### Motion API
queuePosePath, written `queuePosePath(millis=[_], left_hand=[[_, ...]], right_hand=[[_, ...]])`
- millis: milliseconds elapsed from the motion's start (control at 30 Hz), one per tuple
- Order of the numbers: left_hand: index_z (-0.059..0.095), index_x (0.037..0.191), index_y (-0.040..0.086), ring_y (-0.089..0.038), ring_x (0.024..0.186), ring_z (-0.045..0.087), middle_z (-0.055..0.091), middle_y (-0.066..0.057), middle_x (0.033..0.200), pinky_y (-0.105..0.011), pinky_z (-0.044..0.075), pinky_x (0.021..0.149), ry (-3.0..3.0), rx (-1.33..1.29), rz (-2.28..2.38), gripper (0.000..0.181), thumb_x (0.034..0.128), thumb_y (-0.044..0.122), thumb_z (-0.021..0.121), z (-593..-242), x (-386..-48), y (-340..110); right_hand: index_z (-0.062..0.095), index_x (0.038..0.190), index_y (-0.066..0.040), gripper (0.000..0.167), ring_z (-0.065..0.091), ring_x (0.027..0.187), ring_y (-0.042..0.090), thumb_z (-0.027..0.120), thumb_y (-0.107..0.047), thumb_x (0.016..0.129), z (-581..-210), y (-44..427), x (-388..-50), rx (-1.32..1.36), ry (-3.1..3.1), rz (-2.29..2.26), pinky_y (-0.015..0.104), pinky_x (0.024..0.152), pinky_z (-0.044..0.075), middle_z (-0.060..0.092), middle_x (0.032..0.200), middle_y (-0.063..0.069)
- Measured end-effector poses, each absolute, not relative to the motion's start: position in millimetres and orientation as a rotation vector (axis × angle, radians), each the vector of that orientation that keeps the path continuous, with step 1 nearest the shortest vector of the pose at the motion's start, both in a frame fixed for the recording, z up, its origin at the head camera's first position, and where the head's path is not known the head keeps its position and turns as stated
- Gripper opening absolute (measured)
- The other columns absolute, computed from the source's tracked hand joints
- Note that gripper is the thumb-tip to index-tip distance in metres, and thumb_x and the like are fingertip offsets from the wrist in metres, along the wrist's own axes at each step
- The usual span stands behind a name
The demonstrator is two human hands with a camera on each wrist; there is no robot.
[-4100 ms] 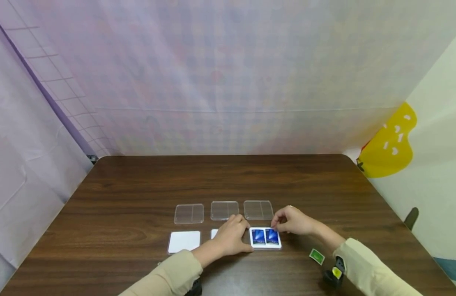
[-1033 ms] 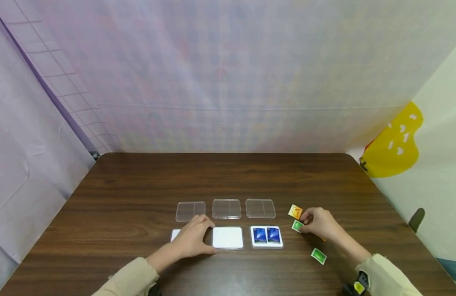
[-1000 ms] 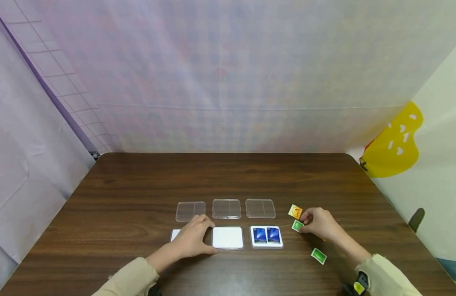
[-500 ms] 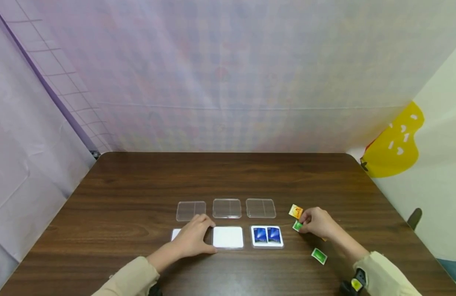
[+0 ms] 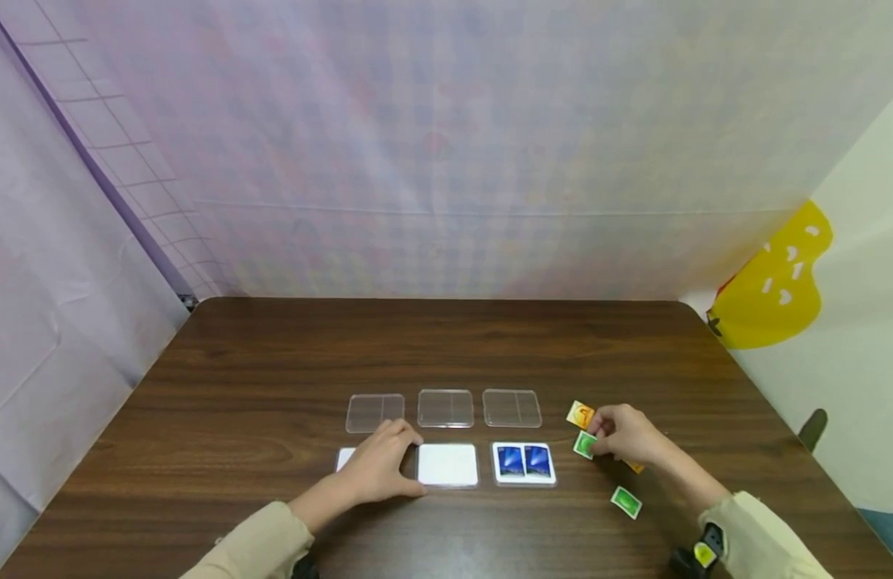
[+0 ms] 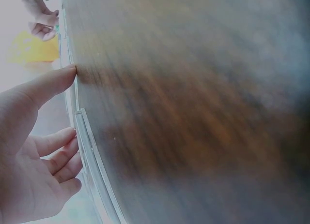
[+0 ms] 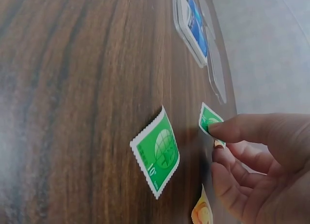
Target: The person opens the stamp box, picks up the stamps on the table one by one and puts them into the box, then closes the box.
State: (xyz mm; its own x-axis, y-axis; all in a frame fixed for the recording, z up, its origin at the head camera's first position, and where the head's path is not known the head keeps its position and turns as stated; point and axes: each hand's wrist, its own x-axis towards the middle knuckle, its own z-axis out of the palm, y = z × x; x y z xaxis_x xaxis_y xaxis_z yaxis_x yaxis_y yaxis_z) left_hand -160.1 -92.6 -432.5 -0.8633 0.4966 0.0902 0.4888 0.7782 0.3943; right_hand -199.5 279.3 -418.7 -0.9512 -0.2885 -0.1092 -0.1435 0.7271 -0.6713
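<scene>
Dk brown tbl (image 5: 446,346); on/over it, L hand (image 5: 381,466) w/ thumb & fingers spread wide, R hand (image 5: 626,435) in narrow pinch on stamp. Mid white case (image 5: 447,465) at L hand, contact unclear; blue-stamp case (image 5: 524,481) to its R. Pinched green stamp (image 7: 206,117) R of that, orange stamp (image 5: 580,414) just beyond, loose green stamp (image 5: 626,503) nearer person.

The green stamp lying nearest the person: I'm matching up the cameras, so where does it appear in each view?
Head: lower right; the green stamp lies below the right hand.
Left wrist: not visible.
Right wrist: just below centre; it is the larger-looking green stamp, left of the hand.
Shared landmark: the right hand, right of centre in head, top left in left wrist, lower right in right wrist.
</scene>
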Motion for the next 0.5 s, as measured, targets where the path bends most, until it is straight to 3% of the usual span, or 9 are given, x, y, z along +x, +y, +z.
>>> queuePosePath(millis=[233, 500], left_hand=[[0.061, 0.106, 0.002, -0.021, 0.098, 0.050, 0.056, -0.006, 0.105, -0.035, 0.044, 0.089, 2.947, 0.824, 0.640, 0.061, 0.0618, 0.041, 0.078, -432.7, -160.1, -92.4], [0.061, 0.106, 0.002, -0.021, 0.098, 0.050, 0.055, -0.006, 0.105, -0.035, 0.044, 0.089, 2.932, 0.816, 0.649, 0.061, 0.0619, 0.041, 0.078, -431.6, -159.9, -92.5]], right_hand=[[0.064, 0.077, 0.000, 0.005, 0.050, 0.056, 0.011, 0.066, -0.002, 0.074, -417.7, 282.0, -199.3, -0.347, 2.730, -1.032, 0.023, 0.044, 0.044, 0.058, 0.068, 0.001], [0.067, 0.077, 0.001, 0.006, 0.048, 0.051, 0.010, 0.067, -0.006, 0.077, -420.5, 285.2, -201.4, -0.317, 2.762, -1.024, 0.021, 0.042, 0.042, 0.063, 0.069, 0.003]])
